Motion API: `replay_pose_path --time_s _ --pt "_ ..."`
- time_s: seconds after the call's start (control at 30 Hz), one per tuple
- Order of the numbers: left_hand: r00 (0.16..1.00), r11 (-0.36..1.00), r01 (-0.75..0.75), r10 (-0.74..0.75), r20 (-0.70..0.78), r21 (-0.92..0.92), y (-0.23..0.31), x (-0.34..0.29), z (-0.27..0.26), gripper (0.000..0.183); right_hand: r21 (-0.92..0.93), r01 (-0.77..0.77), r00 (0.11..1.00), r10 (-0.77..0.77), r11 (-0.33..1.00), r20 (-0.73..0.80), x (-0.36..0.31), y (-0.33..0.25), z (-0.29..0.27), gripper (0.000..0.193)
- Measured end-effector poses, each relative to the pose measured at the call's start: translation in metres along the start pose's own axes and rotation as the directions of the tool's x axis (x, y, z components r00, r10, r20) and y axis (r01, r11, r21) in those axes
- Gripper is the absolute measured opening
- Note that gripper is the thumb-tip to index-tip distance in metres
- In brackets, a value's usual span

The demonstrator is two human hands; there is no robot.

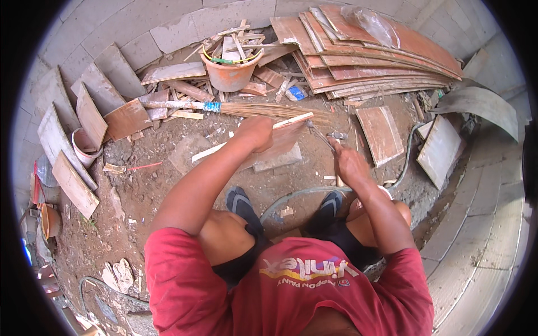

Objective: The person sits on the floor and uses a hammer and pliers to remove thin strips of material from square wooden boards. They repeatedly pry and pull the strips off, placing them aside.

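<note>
My left hand (255, 133) is closed around the upper edge of a reddish-brown plywood panel (286, 136). A pale wood strip (294, 120) runs along that edge. The panel is tilted up on its side, above a flat grey slab (280, 159) on the dirt in front of my feet. My right hand (352, 165) grips a hammer (320, 135), its thin shaft pointing up and left. The hammer's head is close to the right end of the strip; whether they touch I cannot tell. A small grey piece beyond my right fingers is too small to make out.
A stick broom (246, 109) lies beyond the panel. Behind it stands an orange bucket (231, 73) of wood scraps, beside stacked plywood sheets (381, 56). Loose boards (380, 134) lie right and lean left. A grey hose (300, 193) crosses near my feet. Block walls (471, 207) surround the dirt floor.
</note>
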State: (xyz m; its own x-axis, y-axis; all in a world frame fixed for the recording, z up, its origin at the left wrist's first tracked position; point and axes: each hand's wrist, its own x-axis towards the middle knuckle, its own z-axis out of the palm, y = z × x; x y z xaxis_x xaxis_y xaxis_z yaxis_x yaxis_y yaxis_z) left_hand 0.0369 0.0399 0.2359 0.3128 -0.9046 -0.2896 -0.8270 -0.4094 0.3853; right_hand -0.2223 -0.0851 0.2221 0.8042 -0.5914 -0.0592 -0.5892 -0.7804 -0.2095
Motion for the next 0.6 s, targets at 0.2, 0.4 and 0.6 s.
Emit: replay_pose_path --time_s 0.2,0.4,0.6 --pt "1.000 1.000 -0.013 0.013 -0.003 0.014 0.004 0.002 0.003 0.037 -0.078 0.111 0.963 -0.087 0.991 0.255 0.021 0.008 -0.060 0.028" --pt "1.000 0.999 0.015 -0.016 0.006 0.043 -0.004 0.002 0.002 0.036 -0.086 0.144 0.945 -0.111 0.986 0.306 0.035 0.001 -0.078 0.021" --pt "0.999 0.999 -0.023 0.024 -0.024 0.028 -0.020 0.010 0.002 0.038 0.664 -0.332 0.926 0.097 0.670 0.365 0.005 0.005 0.033 0.027"
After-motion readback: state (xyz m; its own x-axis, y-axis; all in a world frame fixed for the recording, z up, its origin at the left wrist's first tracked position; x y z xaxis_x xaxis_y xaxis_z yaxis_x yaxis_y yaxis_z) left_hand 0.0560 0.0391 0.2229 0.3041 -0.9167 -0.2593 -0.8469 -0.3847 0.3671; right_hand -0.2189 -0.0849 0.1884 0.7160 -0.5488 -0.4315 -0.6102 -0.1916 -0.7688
